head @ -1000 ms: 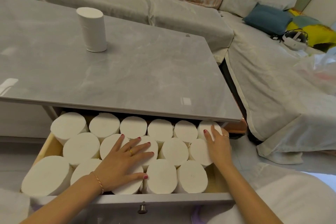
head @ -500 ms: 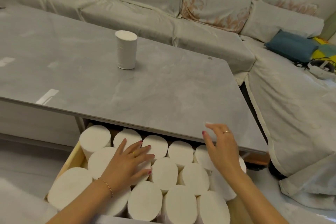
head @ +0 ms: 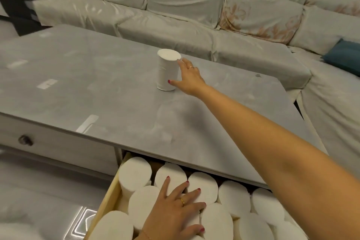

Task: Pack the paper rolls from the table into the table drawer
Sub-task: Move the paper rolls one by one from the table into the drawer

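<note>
One upright white paper roll (head: 168, 70), smooth, cylindrical, flat-topped.

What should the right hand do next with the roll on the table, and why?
Probably close the fingers around the upright paper roll and lift it. The right hand already touches its side, thumb low and fingers near the top, but does not wrap it yet.

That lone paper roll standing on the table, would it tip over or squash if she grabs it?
The paper roll stands upright and is taller than it is wide, so a sideways nudge from the right hand could probably topple it, and then it might roll. It looks like soft, solid white paper, so likely light and slightly squashy. Its matte surface probably isn't slippery.
</note>
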